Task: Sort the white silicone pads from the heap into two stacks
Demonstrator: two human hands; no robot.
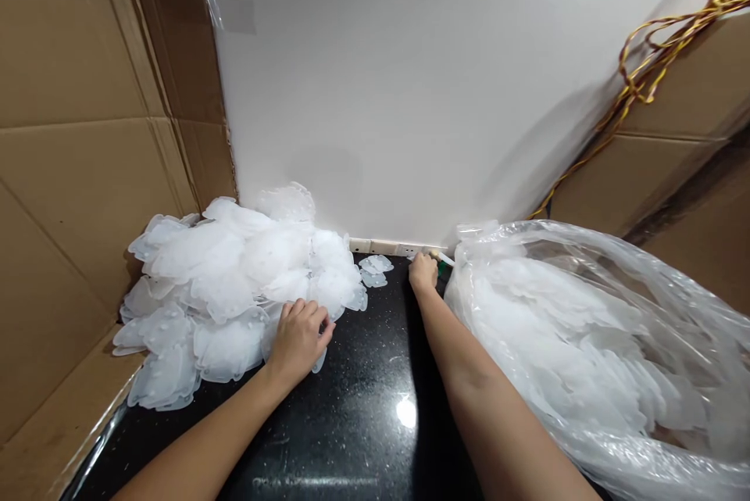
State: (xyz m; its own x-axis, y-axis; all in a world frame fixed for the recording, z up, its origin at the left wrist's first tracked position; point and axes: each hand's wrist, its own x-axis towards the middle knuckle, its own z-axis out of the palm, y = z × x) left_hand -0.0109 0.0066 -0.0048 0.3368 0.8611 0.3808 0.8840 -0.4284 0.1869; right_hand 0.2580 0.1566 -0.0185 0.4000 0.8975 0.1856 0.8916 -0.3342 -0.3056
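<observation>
A loose heap of translucent white plastic pieces (228, 274) lies on the left of a black speckled counter (375, 399). My left hand (300, 338) rests palm down on the heap's near right edge, fingers curled over a piece. My right hand (423, 271) reaches to the back of the counter by the wall, its fingers closed around a small object with a green part and a white tip (444, 259); what it is I cannot make out. A clear plastic bag (591, 337) full of the same white pieces lies right of my right arm.
Brown cardboard (87, 173) stands along the left and more cardboard (691, 141) leans at the right. A white wall (398, 110) closes the back. Twisted yellow and brown wires (656, 63) hang at upper right. Two stray white pieces (375, 270) lie near the wall.
</observation>
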